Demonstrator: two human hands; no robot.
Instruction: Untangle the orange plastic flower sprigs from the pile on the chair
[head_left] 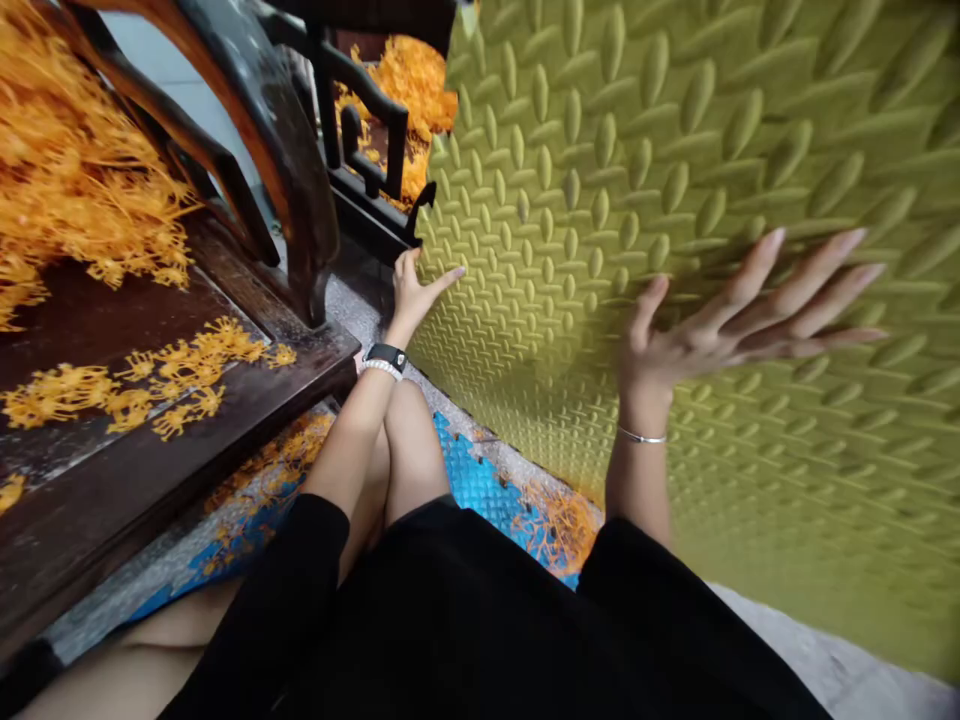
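A large yellow-green foam mat (525,230) with a raised woven pattern stands upright before me, filling the right side of the view. At its left edge, my left hand (417,293) grips it, thumb on the near face and the other fingers round the edge, partly hidden. Against the patterned face lies my right hand (720,325), open, with its fingers stretched out and spread. I cannot tell how firmly that palm presses.
On my left, a dark wooden bench (150,500) bears a pile of orange stringy blossoms (82,170) and loose sprigs. A carved wooden chair frame (375,130) stands behind. A blue mat (480,480) with orange strands (559,525) lies on the grey floor.
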